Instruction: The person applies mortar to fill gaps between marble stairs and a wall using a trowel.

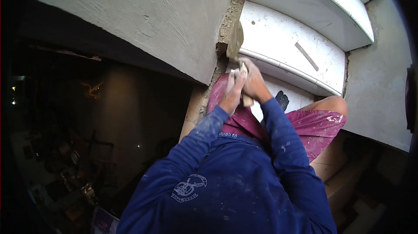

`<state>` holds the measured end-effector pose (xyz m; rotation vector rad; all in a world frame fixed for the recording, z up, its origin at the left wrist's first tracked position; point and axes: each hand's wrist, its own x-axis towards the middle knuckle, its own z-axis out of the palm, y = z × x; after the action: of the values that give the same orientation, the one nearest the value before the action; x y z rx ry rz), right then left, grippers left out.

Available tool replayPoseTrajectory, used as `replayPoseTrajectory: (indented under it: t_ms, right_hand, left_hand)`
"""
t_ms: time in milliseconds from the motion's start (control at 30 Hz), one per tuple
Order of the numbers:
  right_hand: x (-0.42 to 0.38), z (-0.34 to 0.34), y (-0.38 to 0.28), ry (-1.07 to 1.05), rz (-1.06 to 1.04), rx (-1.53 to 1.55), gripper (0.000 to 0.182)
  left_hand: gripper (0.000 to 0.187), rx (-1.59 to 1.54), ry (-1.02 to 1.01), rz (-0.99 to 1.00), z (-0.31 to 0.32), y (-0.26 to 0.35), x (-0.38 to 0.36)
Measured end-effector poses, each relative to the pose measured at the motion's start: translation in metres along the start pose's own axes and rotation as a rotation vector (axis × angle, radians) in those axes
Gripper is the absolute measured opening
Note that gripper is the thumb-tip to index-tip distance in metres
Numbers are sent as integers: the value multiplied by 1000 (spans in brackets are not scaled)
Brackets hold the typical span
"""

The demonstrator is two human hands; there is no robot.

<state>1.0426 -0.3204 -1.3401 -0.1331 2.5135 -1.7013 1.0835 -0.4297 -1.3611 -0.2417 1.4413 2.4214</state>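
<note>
A trowel (235, 41) with a grey-brown, mortar-smeared blade points up and away from my body, beside the left end of a white step. My right hand (255, 80) is closed around its pale handle, whose butt end shows below the fingers. My left hand (231, 91), dusted with dry mortar, is pressed against the same handle from the other side, its fingers bent around it. Some of the fingertips are hidden. Both hands are close together above my lap, just short of the step edge.
White curved stair treads (287, 33) rise ahead, with a thin flat strip (307, 56) lying on one. A plastered wall (152, 20) slopes at left, with a rough mortar gap (226, 25) along the steps. Dark shoe (282, 100) below. A dim lower area drops away at left.
</note>
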Motion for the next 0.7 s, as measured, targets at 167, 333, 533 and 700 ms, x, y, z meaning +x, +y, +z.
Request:
replayPoseTrajectory:
  t_ms: [167, 333, 533, 700]
  right_hand:
    - [-54, 14, -6, -168, 343, 283, 44]
    - [-59, 24, -9, -155, 425, 698, 39]
    - [-54, 19, -4, -211, 601, 997, 37]
    - [-44, 42, 13, -17, 460, 826, 33]
  left_hand:
    - [36, -30, 67, -157, -17, -16, -43]
    - [45, 24, 89, -269, -15, 11, -43]
    - [45, 221, 99, -322, -13, 26, -27]
    - [38, 242, 159, -176, -14, 12, -13]
